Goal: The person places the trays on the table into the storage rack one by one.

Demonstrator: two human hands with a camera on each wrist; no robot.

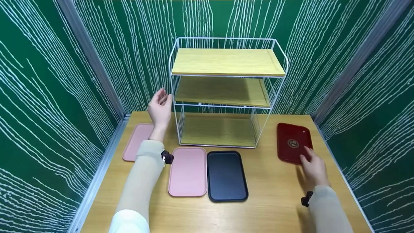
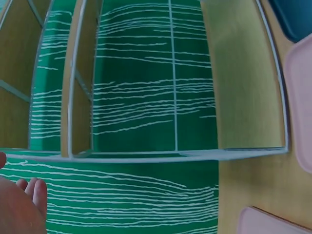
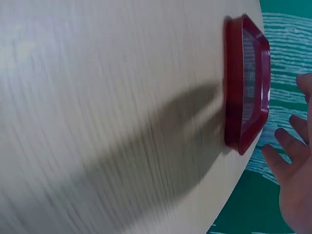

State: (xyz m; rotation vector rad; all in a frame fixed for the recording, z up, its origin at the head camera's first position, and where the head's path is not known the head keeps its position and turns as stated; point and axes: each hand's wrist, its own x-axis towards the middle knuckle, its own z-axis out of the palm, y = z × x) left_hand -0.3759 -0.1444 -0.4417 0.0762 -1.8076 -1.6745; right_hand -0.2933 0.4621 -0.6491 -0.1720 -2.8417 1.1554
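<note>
head view alone shows left hand (image 1: 159, 108) empty; right hand (image 1: 313, 168) fingers spread near red tray (image 1: 293, 142).

Green walls (image 1: 42, 97) streaked with thin white lines enclosed a light wooden table (image 1: 275, 200); grey metal strips (image 1: 87, 51) ran up the corners.

Both arms had long beige sleeves, snug down to the wrists. Each wrist wore a small black camera unit on a strap. The hands (image 1: 160, 108) were bare, no gloves.
</note>
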